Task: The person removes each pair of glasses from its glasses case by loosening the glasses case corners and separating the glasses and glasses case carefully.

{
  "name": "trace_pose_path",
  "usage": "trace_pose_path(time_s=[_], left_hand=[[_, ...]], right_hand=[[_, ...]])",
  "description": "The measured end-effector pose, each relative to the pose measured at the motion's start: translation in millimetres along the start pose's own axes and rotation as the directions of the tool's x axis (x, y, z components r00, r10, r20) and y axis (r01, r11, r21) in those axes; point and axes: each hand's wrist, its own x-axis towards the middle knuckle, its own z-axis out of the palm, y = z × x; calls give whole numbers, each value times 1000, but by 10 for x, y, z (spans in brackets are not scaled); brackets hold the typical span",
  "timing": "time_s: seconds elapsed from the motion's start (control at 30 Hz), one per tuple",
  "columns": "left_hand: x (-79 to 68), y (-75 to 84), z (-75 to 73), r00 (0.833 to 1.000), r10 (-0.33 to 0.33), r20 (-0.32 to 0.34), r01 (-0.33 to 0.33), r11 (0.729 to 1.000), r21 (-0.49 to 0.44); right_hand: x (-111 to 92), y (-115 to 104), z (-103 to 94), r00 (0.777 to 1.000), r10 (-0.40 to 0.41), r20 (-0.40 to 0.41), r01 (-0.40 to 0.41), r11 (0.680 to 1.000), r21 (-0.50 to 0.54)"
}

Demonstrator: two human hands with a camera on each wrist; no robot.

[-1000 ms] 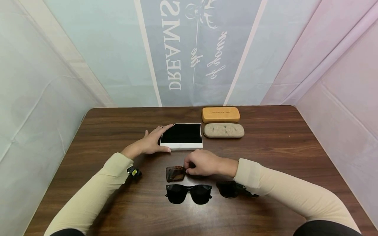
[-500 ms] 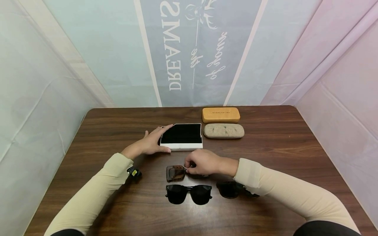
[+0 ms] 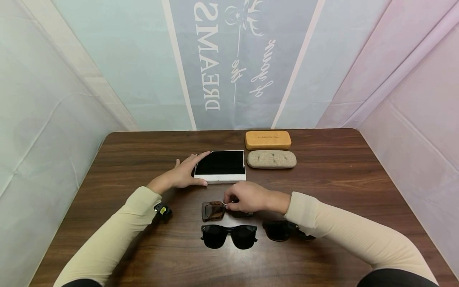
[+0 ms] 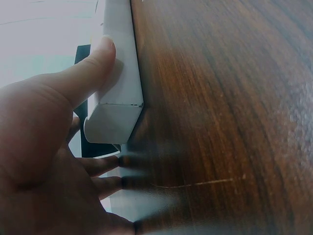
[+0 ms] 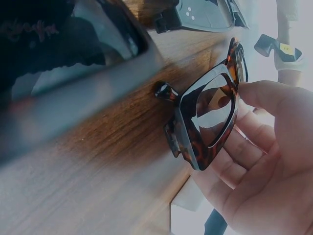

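Note:
My left hand [image 3: 181, 173] spans the left end of a white box [image 3: 220, 178] with a black top. Its thumb presses the front wall in the left wrist view, and the other fingers reach straight toward the table. Tortoiseshell sunglasses [image 3: 213, 211] lie in front of the box, their bridge pinched by my right hand [image 3: 247, 198]. The right wrist view shows these tortoiseshell sunglasses [image 5: 198, 142] tilted, with the thumb at the middle of the frame. My right hand hides most of one lens in the head view.
Black sunglasses [image 3: 229, 236] lie nearer the front. Another dark pair of sunglasses [image 3: 277, 231] is partly under the right sleeve. A yellow glasses case [image 3: 268, 140] and a beige glasses case [image 3: 271, 159] stand right of the box on the wooden table [image 3: 344, 179].
The tortoiseshell sunglasses have tilted slightly in my right hand, and part of their other lens now shows below it. My left hand and the box have stayed put.

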Motion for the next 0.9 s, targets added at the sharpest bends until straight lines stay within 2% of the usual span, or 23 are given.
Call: trace_pose_path(time_s=[0.3,0.6,0.9], left_hand=[[-6,-11,7,1000,9,-1,-9,1000,-5],[-9,-8,10,1000,2,-2,-2,1000,-8],[-9,-11,11,999,37,-13,-37,999,2]], right_hand=[[-11,0,-23,1000,27,-5,-27,1000,9],[-31,36,-42,999,17,-40,-17,1000,11],[-48,59,-114,997,16,-75,-14,1000,19]])
